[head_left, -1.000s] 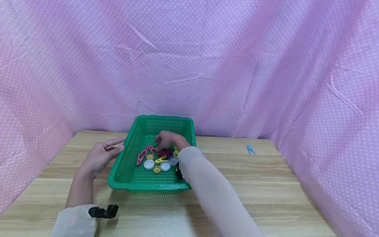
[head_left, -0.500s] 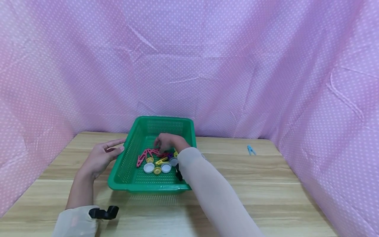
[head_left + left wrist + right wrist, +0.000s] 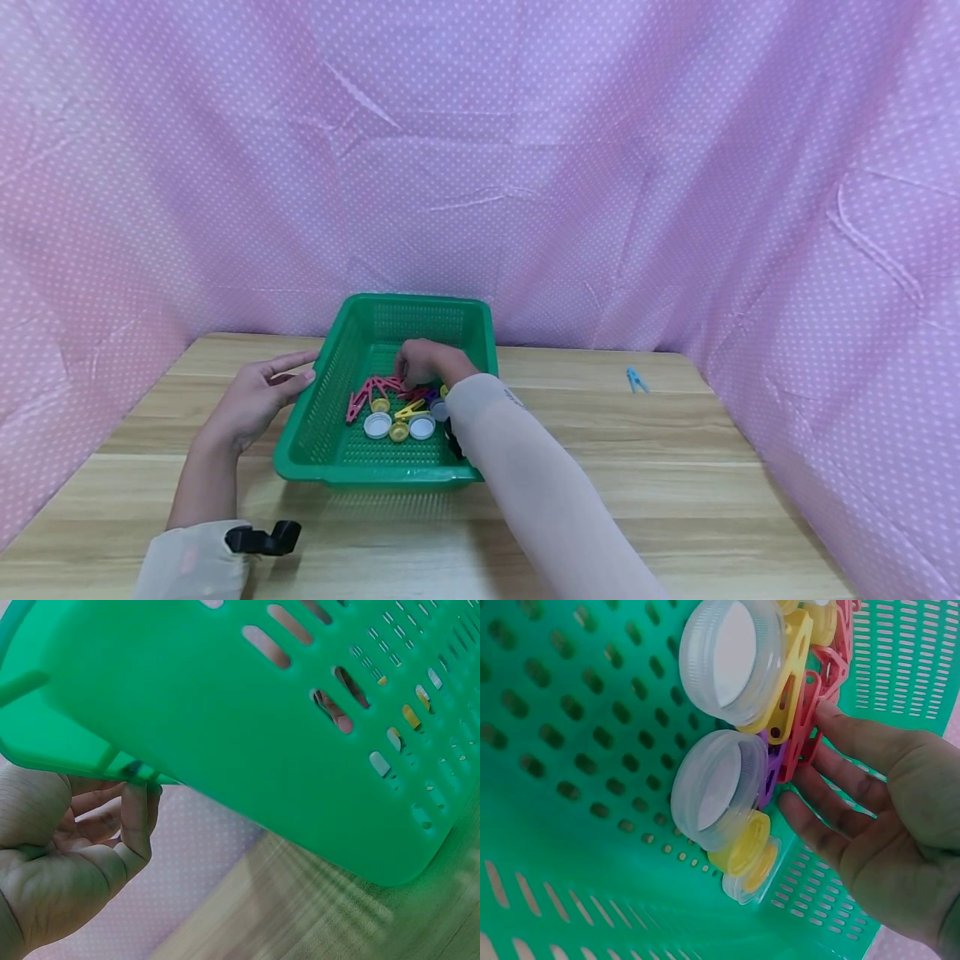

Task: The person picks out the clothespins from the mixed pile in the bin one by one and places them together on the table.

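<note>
Red clip (image 3: 799,726), long axis steep, was noted upper-centre in right-wrist frame, just left of nearer right hand (image 3: 892,802), fingers parted; green basket (image 3: 187,750) was pinched by left hand (image 3: 71,859).

Right hand (image 3: 426,360) gathers, white lids (image 3: 377,426) shift.
Its fingers (image 3: 401,367) bunch closer together; the lids now sit almost level with the gold cap (image 3: 399,432) between them.

The head view looks forward and down from the near side, far enough back to see the whole green plastic basket full of little holes (image 3: 375,474). The left wrist view is close to the basket's left outside. The right wrist view looks inside, very near round see-through plastic lids (image 3: 718,791), which the head view shows too.
</note>
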### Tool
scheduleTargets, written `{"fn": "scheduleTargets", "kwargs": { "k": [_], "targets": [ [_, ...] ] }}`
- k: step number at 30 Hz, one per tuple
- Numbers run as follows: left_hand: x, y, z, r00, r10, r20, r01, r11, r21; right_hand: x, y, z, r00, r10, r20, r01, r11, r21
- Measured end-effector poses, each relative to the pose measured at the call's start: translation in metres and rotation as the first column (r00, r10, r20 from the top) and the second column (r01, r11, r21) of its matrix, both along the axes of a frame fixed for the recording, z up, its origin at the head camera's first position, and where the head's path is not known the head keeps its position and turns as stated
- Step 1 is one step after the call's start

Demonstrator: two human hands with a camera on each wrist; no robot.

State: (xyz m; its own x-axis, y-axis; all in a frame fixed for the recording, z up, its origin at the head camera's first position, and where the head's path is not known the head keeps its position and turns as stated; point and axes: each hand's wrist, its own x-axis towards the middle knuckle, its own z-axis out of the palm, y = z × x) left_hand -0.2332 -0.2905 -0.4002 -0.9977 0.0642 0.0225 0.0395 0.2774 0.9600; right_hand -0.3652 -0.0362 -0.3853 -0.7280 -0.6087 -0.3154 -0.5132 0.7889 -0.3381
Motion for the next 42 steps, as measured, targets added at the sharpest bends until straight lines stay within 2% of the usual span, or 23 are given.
{"fn": "scheduleTargets", "kwargs": {
  "k": [8,18,26,33,42],
  "targets": [
    [0.000,0.000,0.000,1.000,0.002,-0.001,-0.002,1.000,-0.015,-0.003,0.000,-0.003,1.000,0.001,-0.005,-0.001,1.000,-0.001],
    [0.001,0.001,0.001,1.000,0.006,-0.003,-0.006,1.000,-0.029,-0.001,0.001,0.002,0.999,0.012,-0.031,-0.013,1.000,-0.022],
    [0.002,0.002,0.002,1.000,0.002,-0.008,-0.002,1.000,-0.027,-0.001,0.000,0.015,0.995,0.066,-0.070,-0.072,0.994,-0.085],
    [0.002,0.001,0.001,1.000,0.008,-0.006,-0.008,0.999,-0.035,0.002,0.000,0.027,0.982,0.126,-0.141,-0.149,0.975,-0.163],
    [0.002,0.001,0.001,1.000,0.001,0.000,-0.001,0.999,-0.034,0.003,0.007,0.045,0.975,0.111,-0.190,-0.162,0.946,-0.280]
  ]
}}
